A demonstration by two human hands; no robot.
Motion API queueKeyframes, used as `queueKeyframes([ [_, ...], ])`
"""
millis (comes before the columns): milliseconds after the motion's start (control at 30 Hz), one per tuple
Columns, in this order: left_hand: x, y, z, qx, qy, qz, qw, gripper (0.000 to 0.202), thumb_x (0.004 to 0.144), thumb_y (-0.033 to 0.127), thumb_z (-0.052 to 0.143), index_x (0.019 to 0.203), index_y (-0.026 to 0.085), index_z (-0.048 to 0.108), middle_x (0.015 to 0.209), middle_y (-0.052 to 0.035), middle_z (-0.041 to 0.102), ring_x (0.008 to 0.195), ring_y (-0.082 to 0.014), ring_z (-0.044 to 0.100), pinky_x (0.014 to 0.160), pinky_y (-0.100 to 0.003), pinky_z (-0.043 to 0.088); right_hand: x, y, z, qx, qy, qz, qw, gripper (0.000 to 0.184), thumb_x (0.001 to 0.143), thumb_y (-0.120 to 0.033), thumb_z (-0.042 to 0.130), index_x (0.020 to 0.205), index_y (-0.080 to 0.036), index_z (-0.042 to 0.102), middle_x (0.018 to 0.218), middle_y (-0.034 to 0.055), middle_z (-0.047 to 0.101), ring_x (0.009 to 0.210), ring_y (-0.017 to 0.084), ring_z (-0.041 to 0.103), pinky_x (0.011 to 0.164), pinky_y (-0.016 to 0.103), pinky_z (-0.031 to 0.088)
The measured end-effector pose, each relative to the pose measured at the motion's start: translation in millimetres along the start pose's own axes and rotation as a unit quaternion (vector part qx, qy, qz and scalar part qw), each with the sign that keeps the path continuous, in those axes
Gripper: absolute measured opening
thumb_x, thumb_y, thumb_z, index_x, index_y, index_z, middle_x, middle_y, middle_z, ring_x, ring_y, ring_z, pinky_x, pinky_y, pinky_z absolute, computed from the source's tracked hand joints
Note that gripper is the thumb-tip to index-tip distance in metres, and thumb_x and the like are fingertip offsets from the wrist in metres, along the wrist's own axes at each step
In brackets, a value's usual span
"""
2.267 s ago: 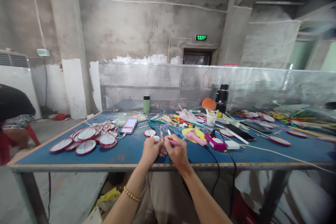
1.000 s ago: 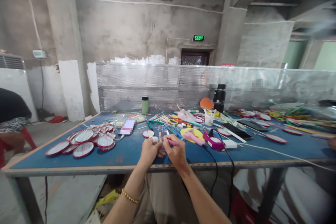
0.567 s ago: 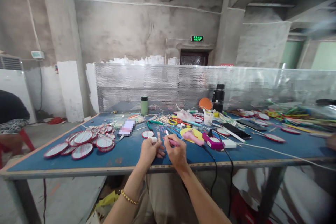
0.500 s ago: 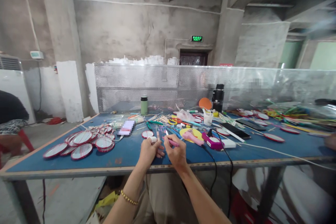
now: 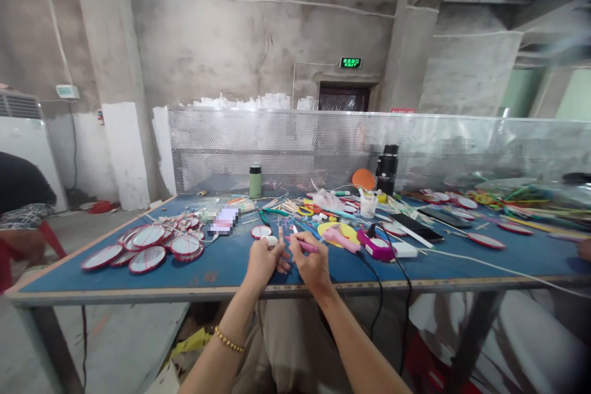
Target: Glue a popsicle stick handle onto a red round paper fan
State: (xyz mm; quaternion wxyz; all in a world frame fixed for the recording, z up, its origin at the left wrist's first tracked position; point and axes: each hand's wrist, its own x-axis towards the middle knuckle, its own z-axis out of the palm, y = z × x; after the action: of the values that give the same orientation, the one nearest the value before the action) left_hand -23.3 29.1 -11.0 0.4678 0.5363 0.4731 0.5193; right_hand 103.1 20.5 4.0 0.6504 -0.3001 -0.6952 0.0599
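My left hand (image 5: 263,261) is closed near the front edge of the blue table (image 5: 221,268), pinching a thin upright stick (image 5: 280,235); a white wrap covers one fingertip. My right hand (image 5: 314,265) is closed around a pink pen-like tool (image 5: 302,245) whose tip points left at the stick. Both hands touch over the table. A small red-rimmed round mirror (image 5: 261,231) lies just beyond them.
Several red-rimmed round mirrors (image 5: 148,245) lie at the left. A pink glue gun (image 5: 341,240) on a yellow disc, a magenta device (image 5: 376,249) with a black cable, a green bottle (image 5: 255,181) and a black flask (image 5: 388,169) stand beyond. A seated person (image 5: 23,209) is at far left.
My hands keep the same grip on the stick and the pink tool, with only small finger shifts. The view has drifted slightly.
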Motion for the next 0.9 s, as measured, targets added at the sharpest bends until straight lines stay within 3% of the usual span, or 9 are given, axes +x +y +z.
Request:
queueKeyframes([
  [200, -1.0, 1.3, 0.6, 0.007, 0.001, -0.002, 1.0, 0.026, 0.096, 0.035, 0.06, 0.11, 0.014, 0.064, 0.099, -0.0049, 0.068, 0.078, -0.015, 0.067, 0.067, -0.031, 0.058, 0.4, -1.9, 0.4, 0.003, -0.016, -0.006, 1.0, 0.021, 0.092, -0.028, 0.055, 0.076, -0.02, 0.065, 0.065, 0.0004, 0.066, 0.058, 0.014, 0.059, 0.059, 0.025, 0.049],
  [900, 1.4, -2.1, 0.4, -0.006, -0.013, 0.018, 1.0, 0.023, 0.096, 0.034, 0.06, 0.105, 0.013, 0.064, 0.092, -0.0029, 0.068, 0.07, -0.0125, 0.065, 0.06, -0.027, 0.057, -0.4, 0.3, 1.3, -0.022, -0.028, -0.018, 0.999, 0.021, 0.092, -0.026, 0.054, 0.076, -0.02, 0.067, 0.069, 0.0006, 0.068, 0.061, 0.015, 0.062, 0.061, 0.024, 0.05],
])
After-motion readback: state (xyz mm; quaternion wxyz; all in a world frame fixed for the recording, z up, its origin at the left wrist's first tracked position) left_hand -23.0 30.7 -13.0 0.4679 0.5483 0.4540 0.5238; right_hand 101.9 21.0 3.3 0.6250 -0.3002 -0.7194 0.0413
